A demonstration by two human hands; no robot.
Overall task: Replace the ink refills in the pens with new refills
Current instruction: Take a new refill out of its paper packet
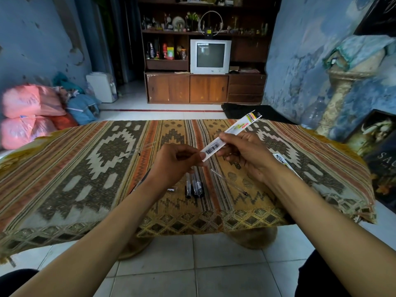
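A long white refill packet (231,134) with a barcode is held slanted above the patterned table cloth (85,159). My right hand (246,155) grips its middle. My left hand (175,161) pinches its near end at the barcode. Below my hands, several black pens (194,185) lie side by side on the cloth. A clear thin refill tube (229,182) lies slanted to their right, its dark tip toward me. A small pen part (172,189) lies just left of the pens.
Another refill packet (282,162) lies on the cloth, partly hidden behind my right wrist. A dark pen (142,179) shows partly under my left forearm. The low table's near edge (192,228) overhangs a tiled floor. Framed pictures (377,133) lean at the right.
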